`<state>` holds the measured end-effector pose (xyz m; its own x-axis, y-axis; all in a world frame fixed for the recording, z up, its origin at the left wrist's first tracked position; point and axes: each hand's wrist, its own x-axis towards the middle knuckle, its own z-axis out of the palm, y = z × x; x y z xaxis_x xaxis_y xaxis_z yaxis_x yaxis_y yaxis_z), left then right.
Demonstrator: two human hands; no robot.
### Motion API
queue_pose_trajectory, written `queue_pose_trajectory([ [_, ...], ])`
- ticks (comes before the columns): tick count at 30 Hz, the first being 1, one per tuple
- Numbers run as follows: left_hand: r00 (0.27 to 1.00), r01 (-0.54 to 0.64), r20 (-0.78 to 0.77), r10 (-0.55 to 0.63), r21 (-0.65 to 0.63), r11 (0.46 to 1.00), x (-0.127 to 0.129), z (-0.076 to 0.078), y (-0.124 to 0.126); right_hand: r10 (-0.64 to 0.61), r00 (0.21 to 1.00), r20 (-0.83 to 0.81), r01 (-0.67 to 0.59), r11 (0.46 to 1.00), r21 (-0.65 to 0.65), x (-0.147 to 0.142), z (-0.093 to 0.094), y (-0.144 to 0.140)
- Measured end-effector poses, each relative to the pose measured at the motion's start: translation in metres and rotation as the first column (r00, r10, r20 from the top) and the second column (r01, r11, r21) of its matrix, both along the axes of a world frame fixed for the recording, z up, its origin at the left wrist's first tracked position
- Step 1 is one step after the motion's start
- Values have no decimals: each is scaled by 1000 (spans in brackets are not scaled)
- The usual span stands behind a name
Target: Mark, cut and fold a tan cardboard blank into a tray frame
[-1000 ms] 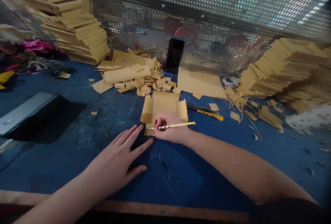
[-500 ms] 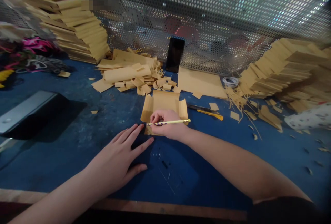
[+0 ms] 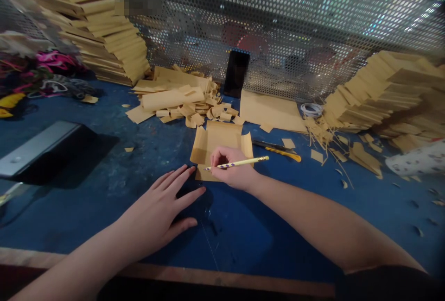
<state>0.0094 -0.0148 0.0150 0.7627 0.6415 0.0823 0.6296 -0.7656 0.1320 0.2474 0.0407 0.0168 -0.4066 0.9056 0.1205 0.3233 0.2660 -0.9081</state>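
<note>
My right hand (image 3: 231, 169) grips a yellow pencil (image 3: 238, 163) with purple stripes, its tip pointing left over the near edge of a cut brown cardboard piece (image 3: 219, 141) with side flaps. My left hand (image 3: 163, 210) lies flat on the blue table (image 3: 86, 199), fingers spread. It presses on a clear plastic template (image 3: 222, 231) that is hard to see against the table. The fingertips of that hand end just left of the cardboard piece.
A yellow utility knife (image 3: 278, 149) lies right of the cardboard. Cardboard scraps (image 3: 181, 102) and a flat sheet (image 3: 269, 111) lie behind it, with tall cardboard stacks at far left (image 3: 104, 37) and right (image 3: 385, 90). A dark phone (image 3: 236, 73) leans on perforated metal mesh. A black-and-silver device (image 3: 38, 150) sits left.
My right hand shifted slightly right and the pencil's back end tilted up. The clear template under my left hand appears turned. My left hand stayed almost still.
</note>
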Motion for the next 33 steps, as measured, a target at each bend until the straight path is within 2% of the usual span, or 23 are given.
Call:
queue_pose_trajectory([
  [16,999,39,27,-36,-100,994,-7,7,4,22,999,30,-22,1000,14,-1,3,-3],
  [26,1000,2,23,0,-91,996,-6,2,7,-17,1000,1,17,999,47,-3,-2,-8],
  [33,1000,0,20,3,-110,994,-9,2,4,4,998,62,-5,1000,7,-4,0,-8],
])
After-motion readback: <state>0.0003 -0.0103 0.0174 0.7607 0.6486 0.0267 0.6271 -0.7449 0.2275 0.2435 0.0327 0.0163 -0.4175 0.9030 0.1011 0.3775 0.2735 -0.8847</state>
